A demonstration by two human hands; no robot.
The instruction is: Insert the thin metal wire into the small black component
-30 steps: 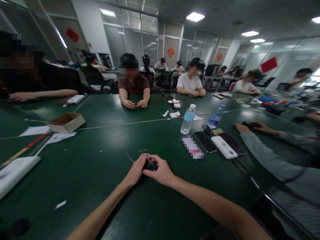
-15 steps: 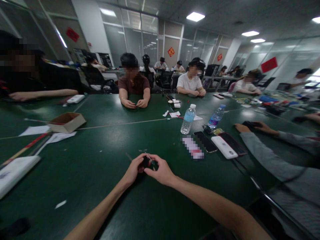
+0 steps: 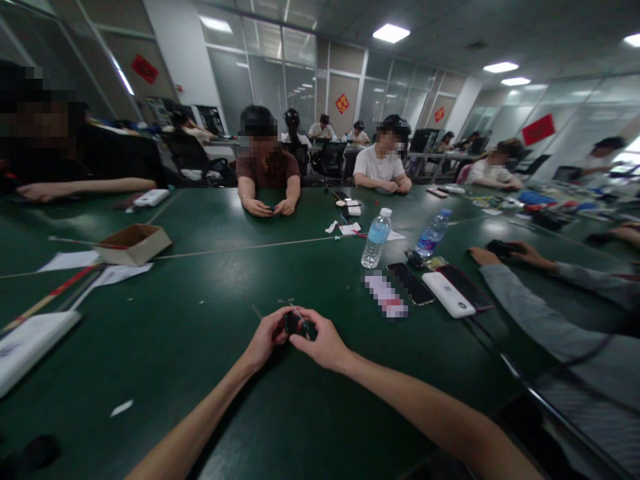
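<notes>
Both of my hands meet over the green table (image 3: 220, 360) in front of me. The fingers of my left hand (image 3: 269, 337) are curled round a small black object (image 3: 291, 324). My right hand (image 3: 324, 341) pinches a small dark piece (image 3: 309, 329) between thumb and fingers, close beside it. A thin pale rod or wire (image 3: 295, 308) sticks up between the two hands. What exactly these small parts are cannot be made out, since the fingers cover much of them.
Ahead to the right stand two water bottles (image 3: 377, 240), near a black phone (image 3: 411, 283) and a white power bank (image 3: 449, 294). An open cardboard box (image 3: 134, 245) lies at left, a white case (image 3: 35, 347) nearer. A co-worker's grey sleeve (image 3: 520, 313) reaches in at right.
My left fingers have shifted slightly left, so more of the black object shows between the hands. My right hand has hardly moved.
</notes>
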